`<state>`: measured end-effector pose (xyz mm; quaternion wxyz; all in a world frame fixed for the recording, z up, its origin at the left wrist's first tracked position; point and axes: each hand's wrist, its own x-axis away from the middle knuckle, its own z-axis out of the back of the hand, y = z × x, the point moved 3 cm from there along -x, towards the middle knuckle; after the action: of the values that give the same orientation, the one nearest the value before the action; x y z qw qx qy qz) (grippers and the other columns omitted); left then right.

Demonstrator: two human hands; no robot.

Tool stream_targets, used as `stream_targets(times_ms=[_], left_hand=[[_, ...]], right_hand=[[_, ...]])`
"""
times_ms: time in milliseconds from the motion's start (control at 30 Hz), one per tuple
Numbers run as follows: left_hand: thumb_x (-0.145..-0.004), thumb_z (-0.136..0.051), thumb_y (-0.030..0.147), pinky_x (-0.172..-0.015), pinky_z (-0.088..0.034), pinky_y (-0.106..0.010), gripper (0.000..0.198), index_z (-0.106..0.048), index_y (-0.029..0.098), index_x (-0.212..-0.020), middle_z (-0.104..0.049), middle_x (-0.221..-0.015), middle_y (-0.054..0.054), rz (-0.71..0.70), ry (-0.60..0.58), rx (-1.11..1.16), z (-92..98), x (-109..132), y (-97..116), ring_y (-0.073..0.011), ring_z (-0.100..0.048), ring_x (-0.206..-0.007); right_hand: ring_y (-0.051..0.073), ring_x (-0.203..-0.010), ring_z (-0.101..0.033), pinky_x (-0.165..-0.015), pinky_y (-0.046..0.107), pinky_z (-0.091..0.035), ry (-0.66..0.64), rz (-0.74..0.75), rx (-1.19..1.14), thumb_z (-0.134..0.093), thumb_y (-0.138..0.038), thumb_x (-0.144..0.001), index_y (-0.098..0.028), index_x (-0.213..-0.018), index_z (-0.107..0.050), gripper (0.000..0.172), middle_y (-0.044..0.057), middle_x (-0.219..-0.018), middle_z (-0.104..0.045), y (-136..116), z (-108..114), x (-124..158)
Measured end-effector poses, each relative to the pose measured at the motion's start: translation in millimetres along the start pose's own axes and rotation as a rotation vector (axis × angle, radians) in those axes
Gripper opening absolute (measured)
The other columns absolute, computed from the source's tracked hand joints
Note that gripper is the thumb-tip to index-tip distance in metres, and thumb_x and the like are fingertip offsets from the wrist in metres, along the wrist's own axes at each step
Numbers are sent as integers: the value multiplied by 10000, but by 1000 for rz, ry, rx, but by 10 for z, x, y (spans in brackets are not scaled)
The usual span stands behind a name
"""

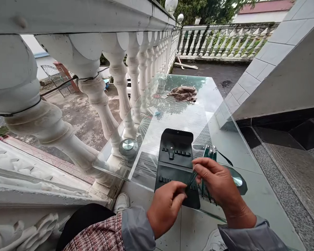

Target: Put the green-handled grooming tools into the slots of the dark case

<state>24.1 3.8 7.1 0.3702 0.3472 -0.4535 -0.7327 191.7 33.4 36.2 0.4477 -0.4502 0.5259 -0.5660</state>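
A black tool case [176,166] with small elastic loops lies unfolded on the glass table. Above its lower half, a slim dark tool [191,180] is pinched between both hands; its exact kind is hard to make out. My left hand [167,205] closes finger and thumb on its lower end. Higher up, the fingers of my right hand [217,181] grip the other end. Several nail clippers and slim metal tools [209,152] lie right of the case, partly covered by my right hand. A dark strap-like item [223,156] rests just beyond them.
The glass table [240,153] stands beside a white balustrade [94,90]. A crumpled brown cloth [183,94] lies at its far end. Round metal discs show under the glass at left [128,144] and right [237,180]. Dark stone steps [290,167] are on the right.
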Motion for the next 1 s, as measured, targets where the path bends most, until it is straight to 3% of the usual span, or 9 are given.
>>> stream_targets(times_ms=[100,167,233,433,667,833,1000], left_hand=[[-897,-424,124,-967,-432,-353,245,-531,101,-1117,-596,-1128,-116,-443,-100,-606,-54,76,59,-196,-541,-1071],[-911,-407,127,-1045,-351,-402,302,-494,48,-1189,-519,-1259,-167,-656,-198,-926,-118,129,32,-239,-452,-1208],[-926,-400,177,-1066,-312,-434,355,-455,40,-1249,-445,-1338,-181,-740,-253,-1081,-152,153,-16,-270,-391,-1266],[-947,-344,230,-1077,-296,-422,425,-385,30,-1320,-385,-1385,-180,-776,-323,-1159,-160,130,-46,-278,-366,-1285],[-961,-330,241,-1094,-289,-416,441,-348,38,-1352,-387,-1388,-161,-777,-353,-1133,-153,130,-73,-277,-336,-1304],[-954,-354,227,-1100,-290,-425,422,-383,39,-1331,-406,-1371,-170,-750,-371,-1073,-152,116,-57,-259,-363,-1290],[-952,-319,171,-1088,-304,-432,404,-381,39,-1329,-448,-1334,-154,-749,-374,-1025,-127,78,3,-256,-361,-1286]], right_hand=[[75,-505,-482,-469,224,-420,234,53,-198,-705,-394,-667,-193,-855,-630,285,-21,-674,-549,18,83,-84],[73,-513,-482,-473,222,-425,268,49,-212,-716,-384,-655,-191,-861,-635,293,-25,-675,-545,40,39,-121],[82,-521,-490,-484,231,-440,222,18,-145,-709,-394,-658,-181,-867,-641,306,-23,-665,-553,66,-80,-141],[90,-534,-515,-464,233,-469,80,-54,-55,-695,-463,-629,-163,-851,-636,378,-11,-695,-584,133,-478,-217],[88,-511,-511,-452,232,-471,46,-39,-13,-670,-454,-637,-172,-805,-599,335,-23,-670,-567,193,-665,-331],[98,-503,-507,-466,248,-455,-69,-21,148,-599,-421,-686,-178,-801,-614,269,-13,-674,-584,234,-779,-346],[161,-732,-579,-665,301,-472,-81,209,471,-515,-325,-775,-199,-815,-630,176,36,-833,-624,215,-801,-329]])
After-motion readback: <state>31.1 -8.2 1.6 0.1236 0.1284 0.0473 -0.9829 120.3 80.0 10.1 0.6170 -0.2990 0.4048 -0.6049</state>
